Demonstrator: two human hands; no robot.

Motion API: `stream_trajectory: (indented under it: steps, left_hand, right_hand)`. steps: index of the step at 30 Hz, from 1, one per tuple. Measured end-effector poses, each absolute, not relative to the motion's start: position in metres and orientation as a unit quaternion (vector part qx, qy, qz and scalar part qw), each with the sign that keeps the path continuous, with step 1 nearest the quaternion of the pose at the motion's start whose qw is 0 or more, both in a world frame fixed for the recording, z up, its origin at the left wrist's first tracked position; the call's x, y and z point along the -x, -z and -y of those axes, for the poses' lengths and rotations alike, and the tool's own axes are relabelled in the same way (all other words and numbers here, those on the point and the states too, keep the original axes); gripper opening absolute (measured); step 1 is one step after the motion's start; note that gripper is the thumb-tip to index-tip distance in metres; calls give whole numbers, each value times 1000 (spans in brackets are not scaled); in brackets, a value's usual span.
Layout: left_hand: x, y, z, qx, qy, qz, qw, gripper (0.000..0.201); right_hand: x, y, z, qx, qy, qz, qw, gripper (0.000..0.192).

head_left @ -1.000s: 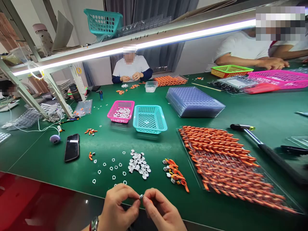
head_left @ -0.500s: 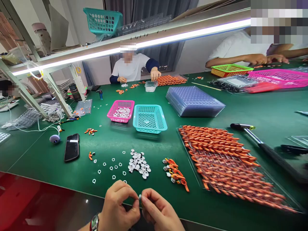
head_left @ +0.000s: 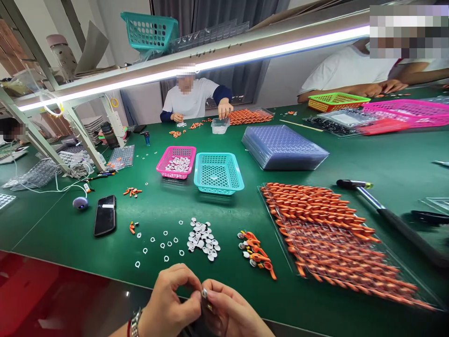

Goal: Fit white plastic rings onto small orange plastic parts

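At the table's front edge, my left hand (head_left: 173,299) and my right hand (head_left: 233,309) meet fingertip to fingertip. A small shiny round piece (head_left: 204,293) is pinched in my right thumb and finger. My left fingers are closed against it; what they hold, if anything, is hidden. Just beyond my hands lies a pile of white round discs (head_left: 202,238), with thin white rings (head_left: 166,258) scattered to its left. Right of the pile are several orange pieces with round silvery ends (head_left: 257,252).
A clear tray of orange pieces (head_left: 326,234) and a hammer (head_left: 389,215) lie to the right. Ahead stand a pink basket (head_left: 192,161) of white discs, a turquoise basket (head_left: 240,180) and stacked plastic trays (head_left: 284,147). A phone (head_left: 105,215) lies left. Co-workers sit across the table.
My hands have turned and dropped slightly, and more of the small piece shows at my right fingertips. At the far right, a co-worker's hands have shifted left.
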State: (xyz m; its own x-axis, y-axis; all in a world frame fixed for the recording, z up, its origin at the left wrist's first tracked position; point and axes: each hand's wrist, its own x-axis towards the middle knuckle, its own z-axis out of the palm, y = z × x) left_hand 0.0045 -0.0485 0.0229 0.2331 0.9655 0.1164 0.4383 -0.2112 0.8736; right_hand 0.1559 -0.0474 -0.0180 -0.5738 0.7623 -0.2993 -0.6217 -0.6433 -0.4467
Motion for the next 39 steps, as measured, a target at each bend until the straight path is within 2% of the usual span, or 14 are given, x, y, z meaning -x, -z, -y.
stream_trajectory:
  steps: [2, 7, 10, 12, 17, 21, 28, 31, 34, 36, 39]
  left_hand:
    - [0, -21, 43, -707, -339, -522, 336, 12]
    - [30, -12, 3, -724, -269, -623, 125, 25]
    - [38, -7, -19, -729, -262, -623, 107, 11]
    - [32, -4, -28, -754, -250, -596, 121, 23]
    - [7, 1, -39, -798, -220, -540, 149, 16]
    - [1, 2, -43, -804, -212, -531, 162, 20]
    - [0, -12, -23, -772, -266, -535, 218, 20]
    - [-2, -20, -7, -746, -294, -521, 291, 23]
    - [-3, -22, 8, -663, -338, -502, 440, 16]
    - [-3, -20, 17, -602, -357, -487, 523, 19]
    - [-2, -16, 27, -568, -370, -478, 559, 23]
  right_hand:
    - [-157, 17, 47, 226, -880, 149, 391, 33]
    - [-164, 17, 46, 257, -849, 185, 423, 36]
    - [-166, 20, 45, 295, -816, 209, 451, 38]
    - [-166, 21, 46, 316, -796, 229, 462, 38]
    - [-168, 20, 51, 359, -756, 281, 470, 38]
    - [-171, 21, 53, 372, -739, 317, 463, 39]
    - [-174, 19, 50, 416, -681, 405, 446, 43]
    - [-173, 15, 50, 427, -656, 437, 444, 43]
    - [-171, 11, 52, 442, -626, 442, 466, 42]
    - [-169, 7, 55, 455, -610, 431, 486, 41]
    - [-167, 2, 57, 463, -602, 416, 501, 42]
